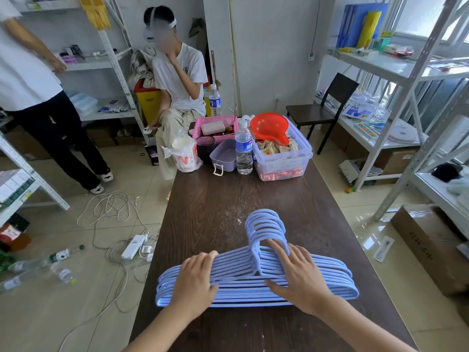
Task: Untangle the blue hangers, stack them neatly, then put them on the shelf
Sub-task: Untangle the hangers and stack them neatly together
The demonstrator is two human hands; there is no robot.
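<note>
Several blue hangers (243,288) lie in one flat stack on the dark wooden table (208,212), hooks pointing away from me. My left hand (195,283) rests on the stack's left arm, fingers curled over the far edge and thumb at the near edge. My right hand (298,278) lies flat on the right side, fingers spread by the base of the hooks (265,227), thumb on the lower bars. Metal shelves (396,69) stand at the right.
At the table's far end stand a clear bin with a red bowl (270,127), a water bottle (243,151), a purple box (224,156) and a pink basket (215,125). A person sits behind; another stands at the left. Cables and bottles litter the left floor; a cardboard box (429,247) lies right.
</note>
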